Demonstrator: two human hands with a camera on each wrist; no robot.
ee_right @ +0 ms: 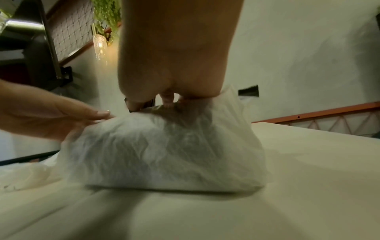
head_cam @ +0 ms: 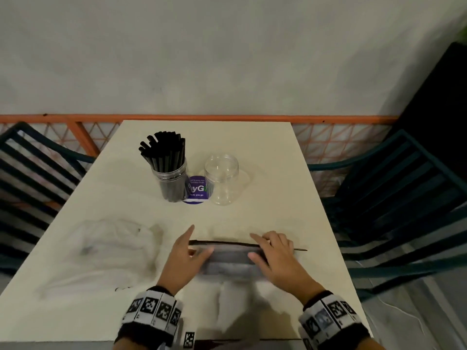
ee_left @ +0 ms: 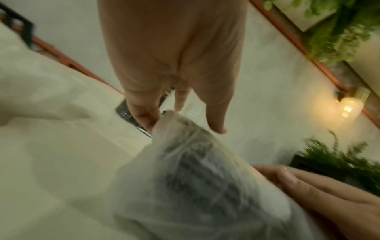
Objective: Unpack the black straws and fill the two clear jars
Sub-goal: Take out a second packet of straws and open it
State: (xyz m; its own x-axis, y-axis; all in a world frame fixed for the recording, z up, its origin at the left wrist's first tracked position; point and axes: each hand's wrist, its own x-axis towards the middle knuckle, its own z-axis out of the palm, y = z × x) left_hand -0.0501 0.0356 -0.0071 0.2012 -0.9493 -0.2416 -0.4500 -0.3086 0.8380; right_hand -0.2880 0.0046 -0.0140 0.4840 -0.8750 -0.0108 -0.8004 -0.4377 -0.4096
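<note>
Left hand (head_cam: 180, 258): yours, at the near middle of the table (head_cam: 265, 152), fingers straight and spread, resting against the left end of the packet of straws (head_cam: 228, 261).
Empty wrapper (head_cam: 106, 251): crumpled clear plastic, left of that hand, lying loose.
Filled jar (head_cam: 171, 180): far middle, upright, packed with black straws (head_cam: 164, 150) standing well above its rim.
Purple lid (head_cam: 198, 189): flat between the two jars, touching or nearly so.
Empty jar (head_cam: 222, 179): upright, right of the lid, nothing inside.
Packet of straws: between your hands, sideways, cloudy film, dark straws showing through; one loose straw (head_cam: 252, 245) lies along its far edge.
Right hand (head_cam: 275, 256): fingers curled over the packet's right end, gripping the film.
Risks, as judged: tear the film unevenly and straws spill and roll off the table; a pull toward the far side could knock the light empty jar over.
</note>
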